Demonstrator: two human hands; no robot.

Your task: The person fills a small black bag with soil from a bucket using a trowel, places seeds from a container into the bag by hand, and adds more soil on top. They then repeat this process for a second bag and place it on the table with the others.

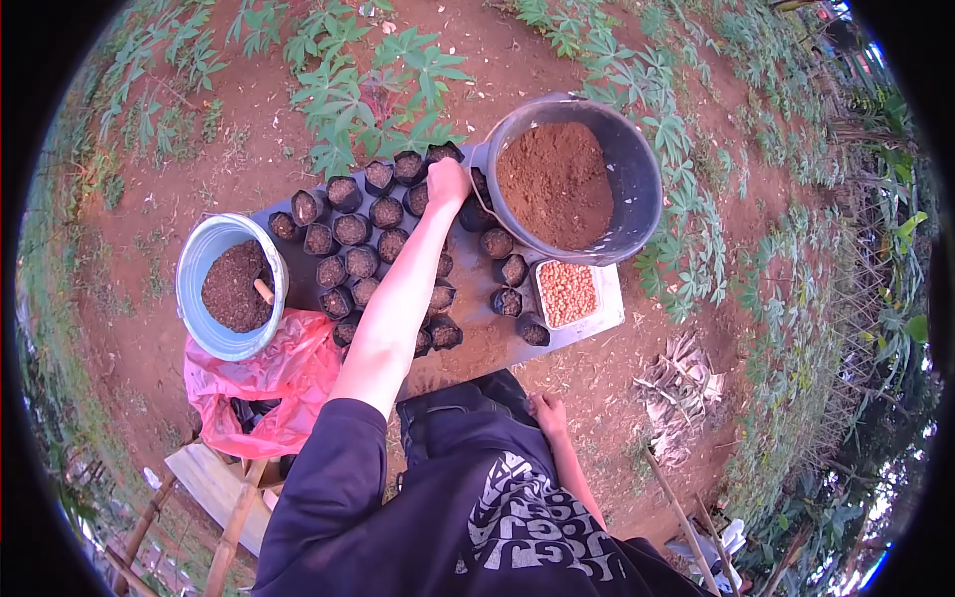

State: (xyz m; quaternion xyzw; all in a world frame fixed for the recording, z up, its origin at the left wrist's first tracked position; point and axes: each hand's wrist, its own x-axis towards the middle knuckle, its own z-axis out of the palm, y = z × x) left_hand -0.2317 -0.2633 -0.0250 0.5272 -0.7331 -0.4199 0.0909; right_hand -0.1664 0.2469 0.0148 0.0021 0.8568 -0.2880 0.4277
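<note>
My left hand (450, 186) reaches across the table to the far row of black seedling bags. Its fingers are closed, right by a soil-filled black seedling bag (445, 153); the fingertips and whatever they grip are hidden. Several more bags of soil, such as this black seedling bag (350, 229), stand upright in rows under and left of my forearm. My right hand (547, 412) hangs low at my side, beside my dark shorts, with its fingers curled; what is inside it cannot be seen.
A large dark bucket (637, 164) of brown soil stands at the far right of the table (605, 303). In front of it sits a square tub of orange-tan kernels (568, 293). At left are a light-blue bucket (189, 279) with dark soil and a handled tool, and a pink plastic bag (234, 383).
</note>
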